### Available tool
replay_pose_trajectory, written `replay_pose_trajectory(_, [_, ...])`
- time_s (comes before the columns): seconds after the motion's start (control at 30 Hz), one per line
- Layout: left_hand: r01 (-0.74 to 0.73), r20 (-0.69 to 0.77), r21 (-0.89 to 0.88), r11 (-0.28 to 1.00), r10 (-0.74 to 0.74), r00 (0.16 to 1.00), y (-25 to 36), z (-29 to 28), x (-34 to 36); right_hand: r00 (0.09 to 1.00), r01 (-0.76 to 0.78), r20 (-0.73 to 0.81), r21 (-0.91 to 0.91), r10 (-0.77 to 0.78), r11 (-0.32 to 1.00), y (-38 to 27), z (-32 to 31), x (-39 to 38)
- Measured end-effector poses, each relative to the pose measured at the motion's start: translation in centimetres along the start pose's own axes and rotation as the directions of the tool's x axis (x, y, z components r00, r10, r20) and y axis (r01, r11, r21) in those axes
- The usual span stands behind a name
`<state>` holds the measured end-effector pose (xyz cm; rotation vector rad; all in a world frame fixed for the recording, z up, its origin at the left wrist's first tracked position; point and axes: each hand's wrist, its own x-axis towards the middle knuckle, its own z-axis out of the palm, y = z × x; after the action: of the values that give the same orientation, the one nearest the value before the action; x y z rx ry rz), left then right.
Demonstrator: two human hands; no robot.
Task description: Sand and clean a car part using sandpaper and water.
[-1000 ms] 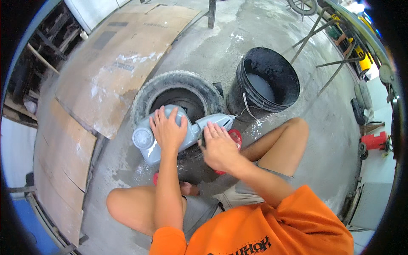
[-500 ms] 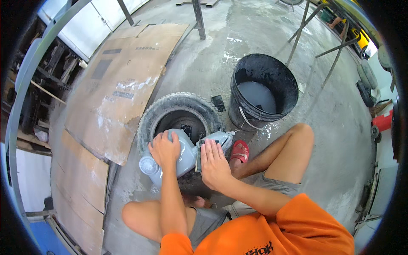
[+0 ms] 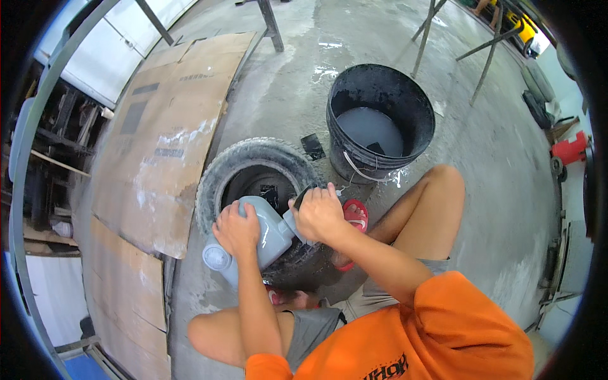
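Observation:
A glossy grey-blue moulded part, with a round capped end, lies across the near side of a dusty tyre. My left hand grips its body from above with bent fingers. My right hand is closed on a dark piece of sandpaper, held at the part's narrower right end. That end is partly hidden under the hand. A small black sheet shows inside the tyre's opening. Beyond my right hand stands a black bucket of cloudy water with a dark piece in it.
Flattened cardboard covers the floor on the left, beside a metal frame. Another black sheet lies between tyre and bucket. My foot in a red slipper is right of the tyre. Metal legs stand at the far right.
My right hand has gone from lying flat on the sandpaper to curled around it, slightly farther away. My left hand stays on the part. The whole view has shifted a little.

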<state>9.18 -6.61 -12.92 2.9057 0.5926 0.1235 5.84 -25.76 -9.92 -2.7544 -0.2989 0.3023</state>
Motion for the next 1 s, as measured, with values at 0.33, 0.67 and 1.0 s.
replay_pose_trajectory(0.33, [0.022, 0.003, 0.020, 1.000, -0.022, 1.000, -0.1, 0.1, 0.3, 0.995, -0.087, -0.041, 0.023, 0.088, 0.996, -0.1, -1.1, -0.3])
replay_pose_trajectory(0.67, [-0.074, 0.386, 0.018, 0.997, 0.061, 0.920, -1.3, -1.9, 3.0, 0.955, 0.247, -0.171, 0.003, -0.243, 0.969, -2.9, 2.3, -5.8])
replay_pose_trajectory(1.0, [-0.194, 0.691, -0.335, 0.922, 0.380, 0.615, -7.2, -1.7, 8.7, 0.974, -0.199, 0.158, 0.937, 0.162, 0.287, 2.6, 0.6, -8.1])
